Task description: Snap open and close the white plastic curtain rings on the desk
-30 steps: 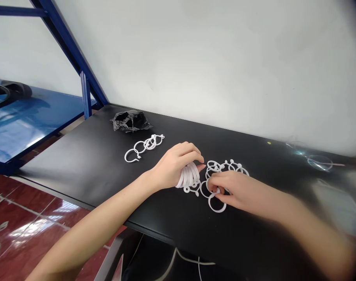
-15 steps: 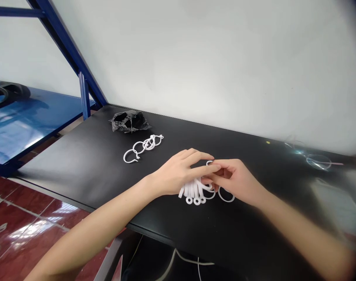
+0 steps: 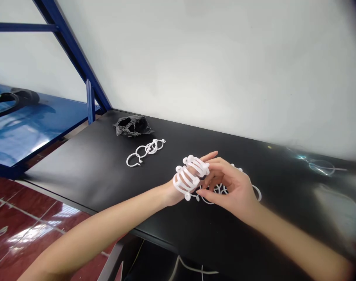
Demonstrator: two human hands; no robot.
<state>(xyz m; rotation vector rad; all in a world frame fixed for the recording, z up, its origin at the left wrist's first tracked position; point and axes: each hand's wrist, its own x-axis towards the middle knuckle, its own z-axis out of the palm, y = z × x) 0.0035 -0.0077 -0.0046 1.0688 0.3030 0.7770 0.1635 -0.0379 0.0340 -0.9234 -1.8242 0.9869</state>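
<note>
Several white curtain rings (image 3: 185, 179) with small eyelets lie side by side across my left hand (image 3: 178, 191). This hand is turned so the rings show on top, and its fingers are partly hidden behind them and behind my right hand (image 3: 233, 187). The curled fingers of my right hand touch the right-hand ends of these rings, with the thumb just below. Exactly what its fingertips grip is partly hidden. More white rings (image 3: 257, 192) rest on the black table (image 3: 166, 210) beneath and beside my right hand.
A small linked group of white rings (image 3: 133, 160) lies to the left on the table. Behind it sits a crumpled black plastic bag (image 3: 133, 125). Clear plastic (image 3: 321, 167) is at the far right. A blue frame (image 3: 78, 58) and white wall (image 3: 195, 70) border the table.
My left hand has turned over, bringing the rings into view on top of it. My right hand has shifted slightly right and down, its fingers now at the rings' ends.
</note>
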